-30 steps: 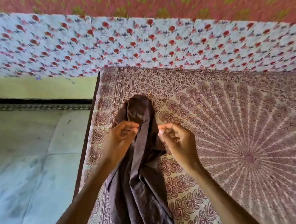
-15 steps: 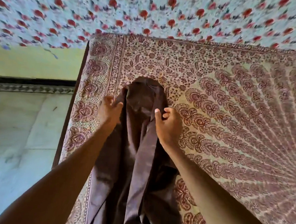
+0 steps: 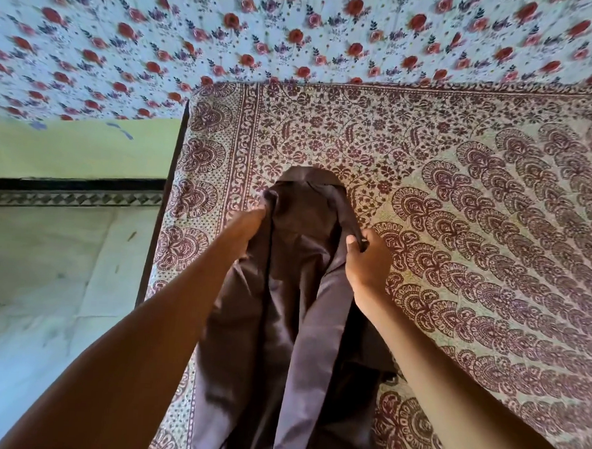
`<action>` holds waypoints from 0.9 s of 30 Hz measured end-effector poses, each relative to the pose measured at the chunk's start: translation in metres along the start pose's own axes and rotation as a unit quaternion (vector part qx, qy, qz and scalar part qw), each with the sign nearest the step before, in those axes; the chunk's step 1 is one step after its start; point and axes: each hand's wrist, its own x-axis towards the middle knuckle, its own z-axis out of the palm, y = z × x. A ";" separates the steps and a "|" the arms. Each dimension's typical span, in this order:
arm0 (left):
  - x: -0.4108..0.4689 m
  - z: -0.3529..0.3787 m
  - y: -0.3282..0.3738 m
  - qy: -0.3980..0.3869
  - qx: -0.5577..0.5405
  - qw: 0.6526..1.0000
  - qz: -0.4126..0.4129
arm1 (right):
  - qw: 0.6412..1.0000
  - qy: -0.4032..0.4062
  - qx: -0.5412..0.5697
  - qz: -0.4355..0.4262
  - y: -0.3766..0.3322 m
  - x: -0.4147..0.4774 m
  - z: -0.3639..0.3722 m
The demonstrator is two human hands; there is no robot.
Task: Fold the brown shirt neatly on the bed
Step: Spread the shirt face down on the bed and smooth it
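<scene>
Gripping brown shirt [image 3: 294, 293] edges: left hand [image 3: 244, 230], right hand [image 3: 368, 262].

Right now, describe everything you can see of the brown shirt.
The brown shirt is dark brown, slightly shiny woven-looking cloth. It lies bunched lengthwise and creased on the patterned bedspread near its left edge, collar end farthest away, lower end out of frame. The left-hand grip holds its left side; the right-hand grip pinches its right side.
</scene>
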 end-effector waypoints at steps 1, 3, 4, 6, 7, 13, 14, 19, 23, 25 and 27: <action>-0.004 0.001 0.002 -0.002 0.013 1.000 0.013 | 1.000 0.003 0.006 -0.004 0.000 -0.001 -0.007; -0.019 0.002 0.007 0.046 0.066 0.993 0.088 | 1.000 0.009 0.021 -0.008 -0.003 -0.006 -0.022; -0.032 0.002 0.011 0.081 0.092 0.983 0.134 | 0.999 0.013 0.032 -0.010 -0.004 -0.009 -0.031; -0.061 0.002 0.013 0.118 0.089 0.965 0.216 | 0.998 0.022 0.057 -0.031 -0.002 -0.018 -0.051; -0.076 0.001 0.011 0.096 0.072 0.966 0.228 | 0.997 0.028 0.059 -0.046 -0.003 -0.024 -0.064; -0.169 -0.003 -0.008 -0.026 0.147 0.954 0.258 | 0.994 0.031 0.029 -0.101 -0.021 -0.076 -0.163; -0.198 -0.006 -0.002 -0.004 0.155 0.946 0.285 | 0.992 0.037 0.023 -0.119 -0.026 -0.091 -0.187; -0.369 -0.020 0.029 0.125 0.184 0.872 0.436 | 0.983 0.076 -0.049 -0.162 -0.049 -0.175 -0.321; -0.479 -0.039 0.055 0.197 0.184 0.836 0.478 | 0.965 0.145 -0.127 -0.177 -0.064 -0.240 -0.456; -0.532 -0.046 0.070 0.196 0.213 0.809 0.511 | 0.952 0.178 -0.159 -0.194 -0.070 -0.274 -0.527; -0.590 -0.046 0.081 0.187 0.255 0.775 0.547 | 0.930 0.223 -0.195 -0.217 -0.076 -0.302 -0.594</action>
